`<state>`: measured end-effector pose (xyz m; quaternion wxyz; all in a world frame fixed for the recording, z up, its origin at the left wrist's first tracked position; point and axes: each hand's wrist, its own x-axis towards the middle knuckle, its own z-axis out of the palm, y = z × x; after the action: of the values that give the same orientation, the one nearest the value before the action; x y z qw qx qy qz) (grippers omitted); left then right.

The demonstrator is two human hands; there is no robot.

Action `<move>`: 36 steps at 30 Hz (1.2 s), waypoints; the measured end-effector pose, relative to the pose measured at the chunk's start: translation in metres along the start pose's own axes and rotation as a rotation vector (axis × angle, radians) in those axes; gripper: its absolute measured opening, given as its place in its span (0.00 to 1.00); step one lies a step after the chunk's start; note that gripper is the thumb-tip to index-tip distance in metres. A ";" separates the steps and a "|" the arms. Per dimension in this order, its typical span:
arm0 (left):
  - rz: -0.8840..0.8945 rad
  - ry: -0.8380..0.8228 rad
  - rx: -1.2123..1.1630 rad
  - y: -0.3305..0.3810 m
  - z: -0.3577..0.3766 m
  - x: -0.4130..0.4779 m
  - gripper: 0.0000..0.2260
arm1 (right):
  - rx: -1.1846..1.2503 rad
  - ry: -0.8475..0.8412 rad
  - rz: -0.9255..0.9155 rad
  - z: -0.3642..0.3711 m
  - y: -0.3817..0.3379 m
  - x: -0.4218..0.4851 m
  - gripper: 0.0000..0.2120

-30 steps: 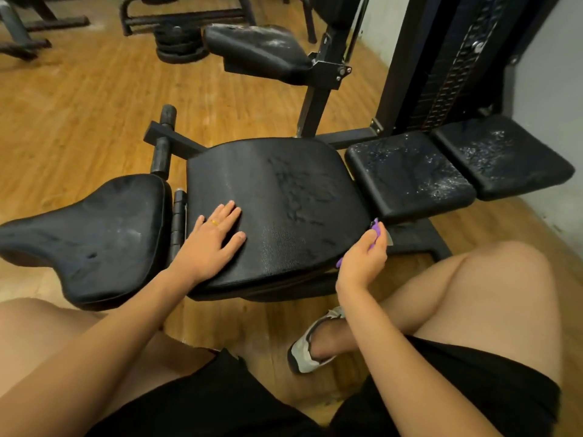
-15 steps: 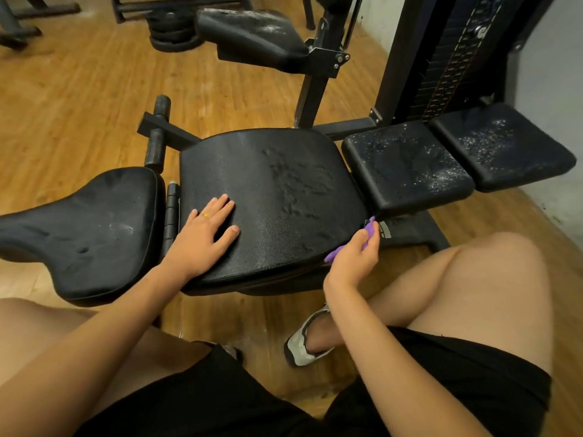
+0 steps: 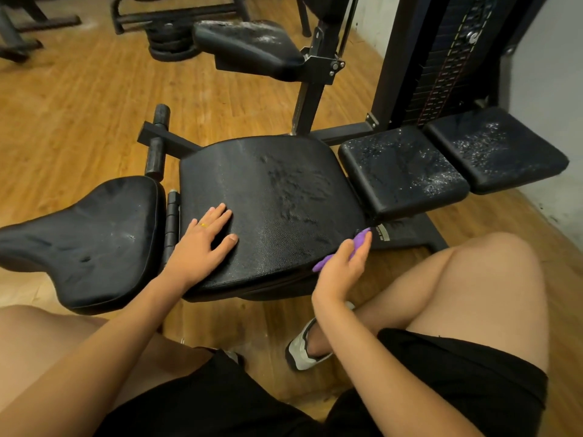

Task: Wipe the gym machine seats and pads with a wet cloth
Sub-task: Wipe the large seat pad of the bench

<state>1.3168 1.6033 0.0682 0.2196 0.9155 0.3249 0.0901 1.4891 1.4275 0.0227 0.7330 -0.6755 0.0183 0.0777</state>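
Left hand (image 3: 202, 244) lies flat on the near-left part of the big seat (image 3: 284, 190), fingers straight and released, gold ring on one. Right hand (image 3: 339, 272) is at the seat's front-right corner, fingers curled round a small purple cloth (image 3: 361, 239), which is bunched and pressed to the seat edge. Seat is black pebbled vinyl, a rounded rectangle with a creased, scuffed patch mid-right. To its left is a saddle-shaped pad (image 3: 88, 238) in the same vinyl, with a few nicks. To its right are the inner square pad (image 3: 403, 171) and outer square pad (image 3: 495, 149) — both speckled white, flakes or droplets, can't tell. Raised pad (image 3: 249, 45) behind on a steel post is also whitish. Wood-plank floor (image 3: 79, 99).
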 end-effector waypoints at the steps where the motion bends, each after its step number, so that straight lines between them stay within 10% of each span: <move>1: 0.000 -0.003 0.001 0.001 0.001 0.000 0.28 | -0.033 -0.039 -0.039 0.001 0.000 -0.014 0.25; 9: 0.004 0.012 -0.008 0.005 0.002 0.001 0.26 | -0.454 -0.394 -0.637 -0.037 0.027 -0.004 0.25; 18: -0.003 0.013 0.001 0.008 0.006 0.000 0.26 | -1.017 -1.230 -1.806 -0.095 -0.016 0.137 0.28; 27: -0.028 0.012 0.006 0.005 0.004 -0.002 0.26 | -0.806 -1.531 -2.109 -0.033 -0.040 0.093 0.22; 36: -0.027 -0.003 0.019 0.008 0.006 -0.003 0.26 | -0.911 -1.490 -2.095 -0.060 -0.046 0.130 0.26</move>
<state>1.3207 1.5937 0.0665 0.2124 0.9131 0.3379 0.0828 1.6283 1.3759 0.0454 -0.0020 -0.3508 -0.9212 -0.1680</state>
